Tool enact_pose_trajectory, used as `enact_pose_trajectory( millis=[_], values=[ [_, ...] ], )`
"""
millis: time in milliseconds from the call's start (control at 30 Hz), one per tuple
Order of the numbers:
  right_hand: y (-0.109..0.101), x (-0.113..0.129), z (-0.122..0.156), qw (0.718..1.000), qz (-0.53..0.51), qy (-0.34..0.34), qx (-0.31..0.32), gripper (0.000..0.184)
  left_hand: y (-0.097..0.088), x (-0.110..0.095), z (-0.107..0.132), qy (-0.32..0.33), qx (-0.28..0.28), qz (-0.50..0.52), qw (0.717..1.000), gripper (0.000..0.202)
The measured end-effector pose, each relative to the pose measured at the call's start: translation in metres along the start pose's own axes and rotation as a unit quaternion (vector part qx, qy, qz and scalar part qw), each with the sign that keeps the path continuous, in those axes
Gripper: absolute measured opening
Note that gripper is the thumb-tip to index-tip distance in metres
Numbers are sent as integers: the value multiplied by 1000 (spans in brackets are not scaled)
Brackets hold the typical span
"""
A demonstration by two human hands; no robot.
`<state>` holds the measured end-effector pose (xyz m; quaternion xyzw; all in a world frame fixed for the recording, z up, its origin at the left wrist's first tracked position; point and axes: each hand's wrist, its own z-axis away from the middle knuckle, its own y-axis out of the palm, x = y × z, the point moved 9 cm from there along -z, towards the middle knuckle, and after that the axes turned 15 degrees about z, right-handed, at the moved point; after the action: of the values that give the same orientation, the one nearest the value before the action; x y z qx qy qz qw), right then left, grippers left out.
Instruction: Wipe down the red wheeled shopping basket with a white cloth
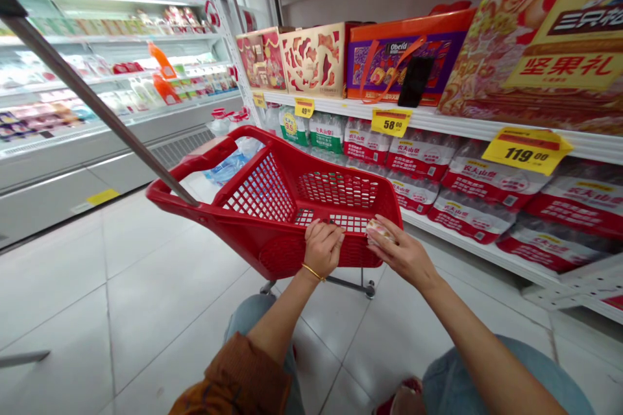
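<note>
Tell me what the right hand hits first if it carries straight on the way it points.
The right hand, holding a small wrapped packet above the red shopping basket, points into the basket. The far mesh wall likely comes first, though depth is hard to judge.

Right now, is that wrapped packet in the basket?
No: the right hand holds the packet at the red basket's rim.

Prices I could read off the shelf (452,124) edge: one yellow tag (527,152) said 119.00, another tag (391,122) said 58.00, and a smaller tag (304,107) said 49. The big gift box (549,58) said 坚果礼, the purple box (403,65) said Obeid, and the water packs (467,175) said 农夫山泉.
</note>
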<state>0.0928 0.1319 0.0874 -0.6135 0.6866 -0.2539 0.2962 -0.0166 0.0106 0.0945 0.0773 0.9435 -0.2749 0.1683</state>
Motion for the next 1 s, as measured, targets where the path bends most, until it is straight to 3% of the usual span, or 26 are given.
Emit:
enact_pose_trajectory(
  millis=[267, 500, 833, 1000],
  values=[
    [3, 18, -14, 997, -15, -49, -54, 29, -3, -1, -2, -4, -8, 2, 1000, 19],
    [13, 42, -19, 995, 15, -99, -24, 40, -4, 6, 2, -20, -7, 9, 1000, 18],
    [11, 10, -11, 999, -1, -46, 24, 25, -7, 6, 0, -9, -3, 13, 1000, 17],
    [17, -12, 5, 996, -48, -8, 71, 28, -8, 6, 1, -2, -2, 26, 1000, 15]
  ],
)
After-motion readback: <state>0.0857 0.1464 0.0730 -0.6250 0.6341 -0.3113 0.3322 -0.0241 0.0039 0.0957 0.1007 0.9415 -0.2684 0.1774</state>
